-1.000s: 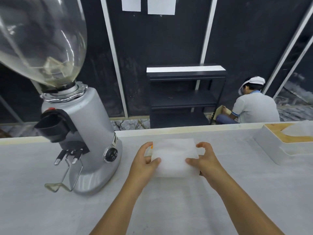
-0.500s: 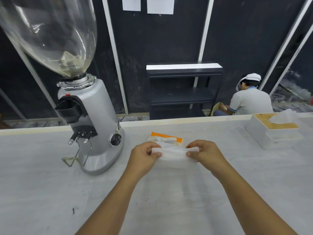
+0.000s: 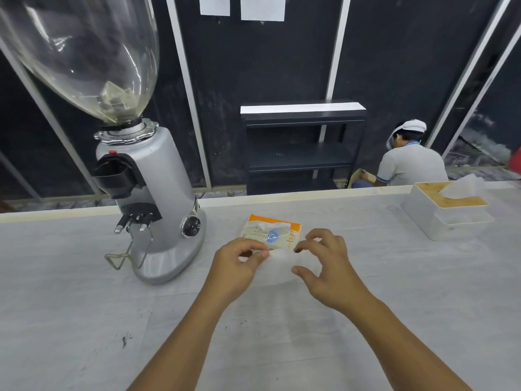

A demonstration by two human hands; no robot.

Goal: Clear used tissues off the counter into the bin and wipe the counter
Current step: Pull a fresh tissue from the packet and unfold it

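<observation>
Head view: white tissue (image 3: 277, 259) lay at frame centre on counter (image 3: 394, 292). Left hand (image 3: 235, 265) pinched its left edge. Right hand (image 3: 328, 268) hovered over right edge, fingers spread, not gripping. Tissue packet (image 3: 272, 231) just behind; grinder (image 3: 149, 198) at left; tissue box (image 3: 445, 213) at right.

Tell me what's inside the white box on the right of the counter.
A white tissue sticks up through the slot in the white box's wooden lid. The lid covers the rest, so how many tissues remain inside cannot be seen.
</observation>
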